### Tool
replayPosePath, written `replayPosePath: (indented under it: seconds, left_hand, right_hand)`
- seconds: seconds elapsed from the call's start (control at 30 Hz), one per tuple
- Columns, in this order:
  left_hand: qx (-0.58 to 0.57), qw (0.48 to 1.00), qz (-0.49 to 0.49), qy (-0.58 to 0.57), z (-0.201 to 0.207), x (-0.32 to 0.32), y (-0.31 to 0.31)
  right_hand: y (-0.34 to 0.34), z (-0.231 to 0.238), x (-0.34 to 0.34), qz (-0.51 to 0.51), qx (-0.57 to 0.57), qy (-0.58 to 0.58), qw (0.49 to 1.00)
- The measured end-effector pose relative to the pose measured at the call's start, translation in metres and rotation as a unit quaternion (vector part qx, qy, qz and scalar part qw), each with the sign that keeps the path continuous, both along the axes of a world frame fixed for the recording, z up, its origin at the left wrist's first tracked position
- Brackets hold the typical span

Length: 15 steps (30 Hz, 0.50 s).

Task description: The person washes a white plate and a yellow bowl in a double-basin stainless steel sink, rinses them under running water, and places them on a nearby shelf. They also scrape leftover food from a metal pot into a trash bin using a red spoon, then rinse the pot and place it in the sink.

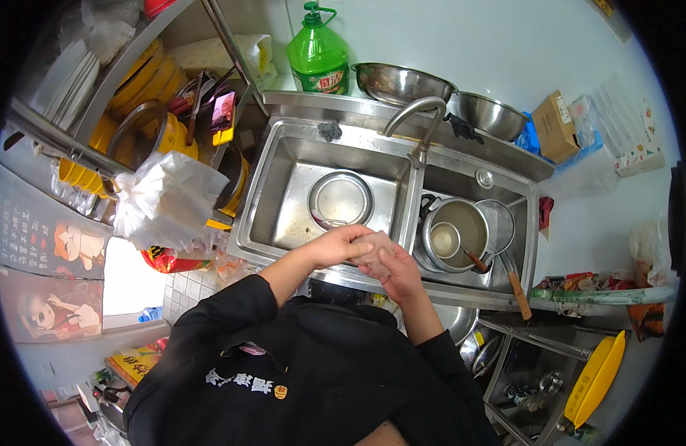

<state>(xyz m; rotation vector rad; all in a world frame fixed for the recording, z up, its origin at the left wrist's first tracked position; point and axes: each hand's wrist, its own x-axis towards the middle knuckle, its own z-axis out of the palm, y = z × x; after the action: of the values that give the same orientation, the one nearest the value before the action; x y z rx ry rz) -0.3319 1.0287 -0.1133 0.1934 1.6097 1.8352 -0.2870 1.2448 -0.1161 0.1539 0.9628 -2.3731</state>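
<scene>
In front of the steel double sink [253, 178], both my hands meet at its near edge. Between them is a thin, translucent, crumpled plastic sheet [371, 251]; whether it is a glove or a bag I cannot tell. My left hand [341, 247] is closed on its left side, and my right hand [399, 269] pinches its right side. Beyond the hands, a round metal dish [341, 195] lies in the left basin with a thin item at its near rim. The right basin has a steel pot [473, 223] with a smaller bowl [445, 240] inside, beside a wooden-handled strainer [515, 286].
A curved faucet [424, 123] rises between the basins. Behind stand a green jug [318, 56] and two steel bowls [404, 83]. At left, a rack holds yellow containers [146, 82], a phone [224, 111] and a hanging plastic bag [164, 197]. A yellow tray [596, 379] leans lower right.
</scene>
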Motion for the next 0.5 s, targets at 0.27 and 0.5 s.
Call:
replayPosePath:
  seconds: [0.27,0.5]
  left_hand:
    - [-0.165,0.982,0.085,0.045,-0.001,0.021,-0.007]
    - [-0.104,0.988,0.115,-0.006,-0.001,0.032,-0.014]
  right_hand:
    - [-0.001,-0.054,0.01,-0.031,0.206,0.017,0.978]
    - [-0.007,-0.05,0.008,-0.125,0.092,-0.031,0.987]
